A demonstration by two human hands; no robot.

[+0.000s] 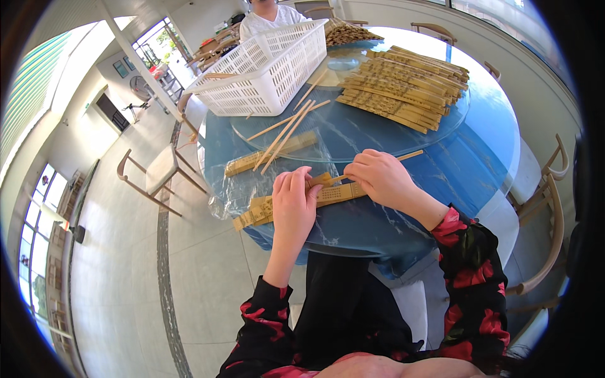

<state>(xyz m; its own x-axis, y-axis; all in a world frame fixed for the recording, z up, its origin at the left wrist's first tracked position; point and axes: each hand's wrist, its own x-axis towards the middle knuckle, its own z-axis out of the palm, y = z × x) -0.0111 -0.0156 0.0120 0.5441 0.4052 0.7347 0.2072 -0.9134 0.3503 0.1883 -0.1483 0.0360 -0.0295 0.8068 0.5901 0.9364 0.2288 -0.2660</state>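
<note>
My left hand (pixel 294 196) is closed on a yellow-brown printed paper chopstick sleeve (pixel 321 179) near the table's front edge. In my right hand (pixel 381 179), the fingers pinch a wooden chopstick (pixel 411 155), whose far end sticks out to the right. Its other end meets the sleeve's opening; whether one stick or two is held cannot be told. Beneath both hands lie more flat paper sleeves (pixel 254 217). Just beyond, a stack of sleeves (pixel 268 157) rests in a clear plastic bag, with several loose chopsticks (pixel 287 137) across it.
A white plastic basket (pixel 271 82) stands at the far left of the glass turntable. Rows of sleeved chopsticks (pixel 400 88) are piled at the right, with another pile (pixel 350 33) behind. Across the table sits a person in white (pixel 271 19). Wooden chairs (pixel 164 171) surround the blue-covered table (pixel 466 179).
</note>
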